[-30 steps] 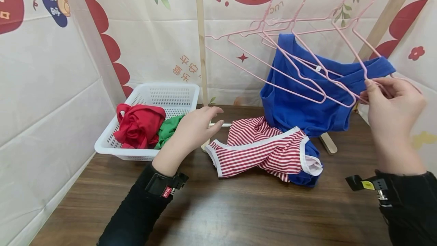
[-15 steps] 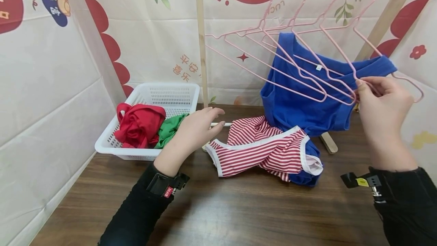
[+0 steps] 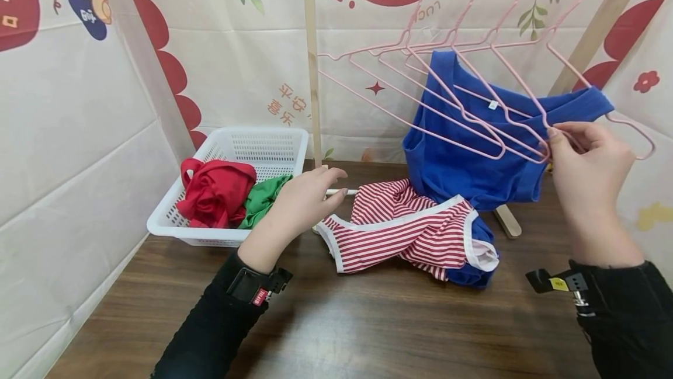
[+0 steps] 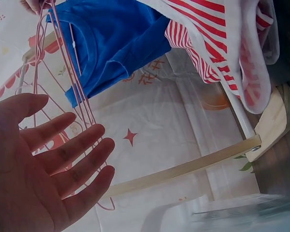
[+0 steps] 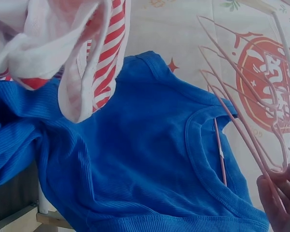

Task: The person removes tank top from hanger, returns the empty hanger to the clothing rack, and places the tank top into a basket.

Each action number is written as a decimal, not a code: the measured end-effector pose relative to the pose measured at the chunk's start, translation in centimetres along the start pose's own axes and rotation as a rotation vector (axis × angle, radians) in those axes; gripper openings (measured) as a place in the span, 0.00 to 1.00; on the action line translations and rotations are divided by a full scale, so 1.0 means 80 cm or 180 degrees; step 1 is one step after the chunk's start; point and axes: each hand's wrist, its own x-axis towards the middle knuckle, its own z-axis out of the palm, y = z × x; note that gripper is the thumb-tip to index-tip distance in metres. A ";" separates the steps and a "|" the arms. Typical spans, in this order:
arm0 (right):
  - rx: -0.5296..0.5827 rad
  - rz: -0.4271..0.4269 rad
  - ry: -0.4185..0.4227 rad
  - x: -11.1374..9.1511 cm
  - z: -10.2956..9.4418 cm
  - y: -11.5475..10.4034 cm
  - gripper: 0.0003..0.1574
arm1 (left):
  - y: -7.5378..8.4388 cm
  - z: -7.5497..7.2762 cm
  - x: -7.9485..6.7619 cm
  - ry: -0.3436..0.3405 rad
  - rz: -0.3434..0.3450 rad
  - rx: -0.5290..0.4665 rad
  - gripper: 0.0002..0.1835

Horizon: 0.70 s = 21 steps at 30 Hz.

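Pinching a pink hanger (image 3: 519, 77), upper right of frame
The right hand (image 3: 594, 171) grips its lower end, long axis slanting upper left; the left hand (image 3: 302, 197), farther off near mid-frame, has fingers loosely spread, empty.

1. Tons of room across the front of the table (image 3: 336, 332).
2. Pink hangers (image 3: 453, 40) kinda fence off the blue shirt (image 3: 452, 173) up top.
3. Striped shirt (image 3: 405, 236) blocks the low way in.
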 end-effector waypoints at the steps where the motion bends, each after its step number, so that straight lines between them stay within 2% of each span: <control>1: -0.0016 0.0008 -0.0003 0.000 0.000 0.000 0.20 | 0.000 0.001 0.000 -0.0005 -0.0006 -0.0008 0.21; 7: -0.0022 0.0084 -0.0113 -0.003 -0.004 -0.002 0.19 | -0.003 0.007 -0.003 -0.0010 -0.0020 -0.0040 0.20; 16: -0.0173 -0.0014 -0.0206 -0.006 -0.010 -0.001 0.20 | -0.005 0.013 -0.003 -0.0045 0.0020 -0.0009 0.20; 21: -0.0398 -0.0048 -0.0161 -0.009 -0.011 -0.003 0.21 | -0.007 0.016 -0.004 -0.0060 0.0096 0.0042 0.19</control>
